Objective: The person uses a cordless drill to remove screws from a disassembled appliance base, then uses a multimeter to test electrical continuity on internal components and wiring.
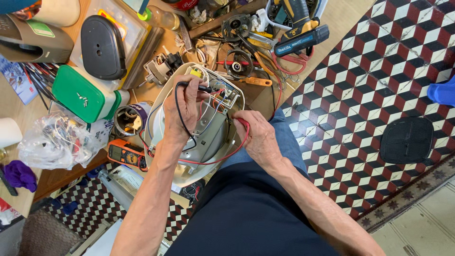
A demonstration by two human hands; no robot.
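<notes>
A white appliance base lies open on my lap, its wiring and small circuit board exposed near the top. My left hand rests on it and holds a black test probe whose tip reaches the wiring. My right hand holds a red test probe at the base's right rim. Black and red leads run down to an orange multimeter on the table edge at the left.
The wooden table is crowded: a green-lidded box, a black oval cover, motor parts, an orange-handled screwdriver, a cordless drill, a plastic bag. A black oval plate lies on the patterned tile floor.
</notes>
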